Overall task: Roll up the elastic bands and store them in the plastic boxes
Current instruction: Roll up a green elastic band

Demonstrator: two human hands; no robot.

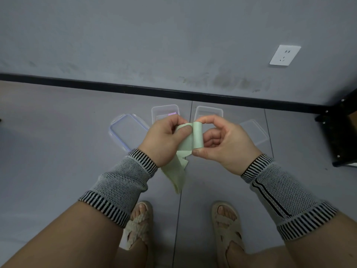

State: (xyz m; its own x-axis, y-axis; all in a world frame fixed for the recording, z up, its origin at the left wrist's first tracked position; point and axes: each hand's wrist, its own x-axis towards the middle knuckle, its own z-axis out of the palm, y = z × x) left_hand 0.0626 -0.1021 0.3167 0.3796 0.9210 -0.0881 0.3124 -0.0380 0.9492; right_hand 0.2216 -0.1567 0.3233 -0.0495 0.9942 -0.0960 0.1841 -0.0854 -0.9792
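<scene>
The rolling step was in hand. A pale green elastic band (197,136) was held in the air in front of the person, above the floor (58,132), with a short roll already formed at its upper end and the loose tail hanging down between the wrists. The right hand (226,144) pinched the roll, thumb at its lower end and forefinger curled over the top. The left hand (164,140) gripped the flat stretch just beside the roll, its thumb pressed on the band and its fingers curled behind.

By the look of it, the next move called for turning the roll further down the band while the left hand fed the tail and kept it taut, since slack would likely let the turns loosen.

Counted, there was one green band in the hands. Two clear plastic boxes (208,112) stood open on the floor near the wall, side by side; the left box (164,111) seemed to hold something purple, possibly a rolled band, though it was mostly hidden. Two lids lay on the floor, a blue-edged lid (127,132) to the left and a plain clear lid (255,132) to the right.
</scene>
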